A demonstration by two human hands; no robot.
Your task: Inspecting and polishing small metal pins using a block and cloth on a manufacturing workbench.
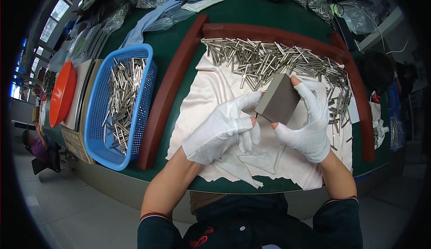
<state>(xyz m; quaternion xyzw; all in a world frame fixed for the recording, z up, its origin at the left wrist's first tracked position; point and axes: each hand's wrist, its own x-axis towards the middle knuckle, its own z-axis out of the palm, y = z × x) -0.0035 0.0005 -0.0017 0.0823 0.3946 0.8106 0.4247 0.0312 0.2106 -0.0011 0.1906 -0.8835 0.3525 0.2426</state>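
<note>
Behind grey block (279, 99): right hand (309, 122) palm hidden.

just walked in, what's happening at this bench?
A person in white gloves holds a grey metal block over a white cloth: right hand grips it, left hand touches its lower edge. A heap of metal pins lies beyond on the cloth, inside a red-brown frame. More pins fill the blue basket to the left.

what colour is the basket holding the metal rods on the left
Blue: the basket is blue plastic mesh, seen clearly in the head view.
</note>
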